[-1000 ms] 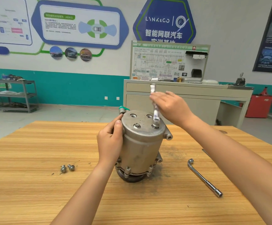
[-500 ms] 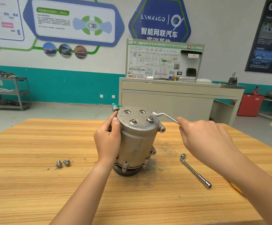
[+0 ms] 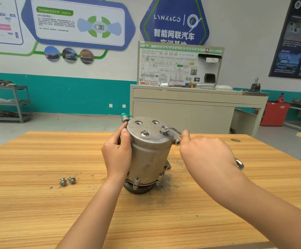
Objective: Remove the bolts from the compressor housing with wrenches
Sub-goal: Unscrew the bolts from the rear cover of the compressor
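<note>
Housing: compressor housing [image 3: 148,153] is standing upright on the wooden table [image 3: 38,203], pulley end down, flat bolt face up.
L hand: left hand [image 3: 117,155] is clamping round the housing's left side, thumb up by the top rim, bracing it.
R hand: right hand [image 3: 204,155] is sitting just right of the housing, fingers closed on the wrench [image 3: 171,131] handle; most of the handle is hidden behind the hand.
Wrench: ring end is sitting on the bolt at the top face's right edge [image 3: 163,130].
Change: 1 s ago wrench was standing near vertical above the housing; now it's lying flat & swinging toward the wearer. Prob. means it's seated and turning is underway.
Progress: two loose bolts [image 3: 68,180] are lying on the table left of the housing; centre bolt [image 3: 145,133] is still in, 2 holes at back are showing empty.
Spare tool: socket wrench [image 3: 239,163] is peeking out behind the R wrist, right of the housing.
</note>
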A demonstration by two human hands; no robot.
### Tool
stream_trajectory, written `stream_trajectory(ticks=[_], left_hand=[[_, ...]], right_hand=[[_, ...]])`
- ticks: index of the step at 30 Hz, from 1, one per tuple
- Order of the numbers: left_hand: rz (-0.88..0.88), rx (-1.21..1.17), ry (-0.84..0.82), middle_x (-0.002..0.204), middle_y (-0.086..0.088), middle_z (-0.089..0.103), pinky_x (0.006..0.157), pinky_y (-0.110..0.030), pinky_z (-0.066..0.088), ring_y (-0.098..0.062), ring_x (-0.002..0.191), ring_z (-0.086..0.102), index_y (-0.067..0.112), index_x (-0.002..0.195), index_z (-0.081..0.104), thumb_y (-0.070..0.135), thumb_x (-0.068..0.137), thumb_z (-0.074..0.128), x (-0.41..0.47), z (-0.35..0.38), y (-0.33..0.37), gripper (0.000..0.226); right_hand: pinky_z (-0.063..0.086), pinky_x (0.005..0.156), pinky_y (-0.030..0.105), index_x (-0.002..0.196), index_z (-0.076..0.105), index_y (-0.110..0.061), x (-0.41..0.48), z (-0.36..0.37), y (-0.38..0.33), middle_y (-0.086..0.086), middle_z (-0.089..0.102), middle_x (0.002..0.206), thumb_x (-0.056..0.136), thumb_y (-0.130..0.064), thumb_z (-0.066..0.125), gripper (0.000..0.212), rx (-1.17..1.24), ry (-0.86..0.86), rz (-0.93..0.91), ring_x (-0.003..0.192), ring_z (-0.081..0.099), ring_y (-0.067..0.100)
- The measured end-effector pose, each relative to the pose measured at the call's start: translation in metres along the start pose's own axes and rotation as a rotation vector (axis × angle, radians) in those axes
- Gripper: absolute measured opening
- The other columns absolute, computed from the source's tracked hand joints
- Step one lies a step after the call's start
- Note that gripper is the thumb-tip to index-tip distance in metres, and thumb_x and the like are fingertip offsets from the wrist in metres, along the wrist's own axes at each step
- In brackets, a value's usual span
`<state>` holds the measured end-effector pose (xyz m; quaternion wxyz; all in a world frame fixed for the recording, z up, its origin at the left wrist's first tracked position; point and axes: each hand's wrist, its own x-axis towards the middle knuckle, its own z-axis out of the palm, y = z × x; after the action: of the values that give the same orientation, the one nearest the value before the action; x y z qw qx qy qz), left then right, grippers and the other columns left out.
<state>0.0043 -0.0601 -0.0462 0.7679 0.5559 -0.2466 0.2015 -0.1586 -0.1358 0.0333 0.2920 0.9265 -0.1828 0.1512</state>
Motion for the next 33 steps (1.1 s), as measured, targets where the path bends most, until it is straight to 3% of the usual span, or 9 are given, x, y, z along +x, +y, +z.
stream_trajectory(ticks=[5,7,9,12,17,22,27,30,33], left_hand=[[-0.008,-0.027,-0.001,0.099,0.028,0.063,0.077,-0.001,0.039,0.019,0.098,0.055,0.02,0.114,0.065,0.009,0.096,0.044,0.004,-0.01,-0.003,0.03],[-0.01,-0.034,-0.018,0.1,0.027,0.063,0.077,0.0,0.039,0.019,0.098,0.055,0.021,0.114,0.064,0.009,0.096,0.045,0.006,-0.014,-0.005,0.03],[-0.013,-0.033,-0.033,0.101,0.026,0.063,0.077,0.0,0.039,0.019,0.099,0.055,0.019,0.115,0.065,0.009,0.096,0.045,0.008,-0.015,-0.006,0.029],[-0.003,-0.005,-0.055,0.104,0.023,0.063,0.081,-0.001,0.039,0.019,0.1,0.054,0.014,0.116,0.066,0.009,0.095,0.045,0.011,-0.012,-0.007,0.03],[0.004,0.029,-0.101,0.106,0.02,0.063,0.077,0.002,0.038,0.023,0.096,0.052,0.014,0.116,0.066,0.009,0.095,0.045,0.014,-0.01,-0.005,0.029],[0.008,0.042,-0.089,0.108,0.014,0.063,0.074,0.002,0.037,0.024,0.092,0.053,0.012,0.116,0.066,0.009,0.095,0.046,0.011,-0.007,-0.001,0.029],[-0.001,0.022,-0.056,0.104,0.022,0.062,0.077,0.001,0.038,0.022,0.096,0.053,0.011,0.116,0.066,0.007,0.096,0.044,0.008,-0.011,-0.003,0.03],[-0.011,0.009,-0.027,0.103,0.024,0.063,0.079,0.0,0.039,0.02,0.098,0.054,0.011,0.116,0.066,0.008,0.096,0.044,0.007,-0.012,-0.003,0.03],[-0.013,0.014,-0.024,0.102,0.027,0.062,0.078,0.0,0.038,0.021,0.099,0.053,0.015,0.116,0.065,0.009,0.096,0.044,0.005,-0.013,-0.002,0.03]], right_hand=[[0.015,0.041,0.018,0.101,0.071,-0.01,-0.007,0.028,0.018,0.0,0.053,0.049,0.056,-0.004,0.065,0.046,-0.111,0.4,0.092,0.033,0.043,0.017],[0.029,0.042,0.019,0.091,0.074,-0.009,0.004,0.052,0.028,0.002,0.054,0.047,0.06,-0.007,0.076,0.031,0.001,0.618,0.054,0.036,0.05,0.019],[0.05,0.061,0.031,0.096,0.071,-0.004,0.02,0.07,0.037,0.009,0.068,0.066,0.075,-0.009,0.071,0.022,0.125,0.731,0.037,0.056,0.065,0.023],[0.041,0.088,0.058,0.104,0.068,0.0,0.051,0.084,0.044,0.014,0.07,0.099,0.08,-0.006,0.068,0.025,0.243,0.683,0.053,0.093,0.067,0.029],[0.019,0.108,0.036,0.133,0.048,-0.011,0.117,0.08,0.045,0.004,0.041,0.142,0.098,-0.02,0.04,0.037,0.387,0.417,-0.089,0.134,0.034,0.017],[0.038,0.094,0.032,0.133,0.049,-0.015,0.15,0.062,0.032,0.0,0.045,0.14,0.099,-0.019,0.038,0.036,0.424,0.462,-0.227,0.122,0.049,0.02],[0.033,0.063,0.035,0.097,0.058,-0.001,0.119,0.04,0.08,0.023,0.061,0.092,0.098,-0.025,0.039,0.03,0.746,0.692,0.38,0.083,0.056,0.036],[0.036,0.06,0.038,0.096,0.05,-0.004,0.074,0.028,0.083,0.02,0.059,0.076,0.098,-0.021,0.036,0.021,0.747,0.635,0.265,0.069,0.052,0.034],[0.038,0.051,0.034,0.126,0.04,-0.017,0.028,0.023,0.067,0.009,0.051,0.056,0.097,-0.021,0.033,0.029,0.591,0.387,0.102,0.051,0.048,0.029]])
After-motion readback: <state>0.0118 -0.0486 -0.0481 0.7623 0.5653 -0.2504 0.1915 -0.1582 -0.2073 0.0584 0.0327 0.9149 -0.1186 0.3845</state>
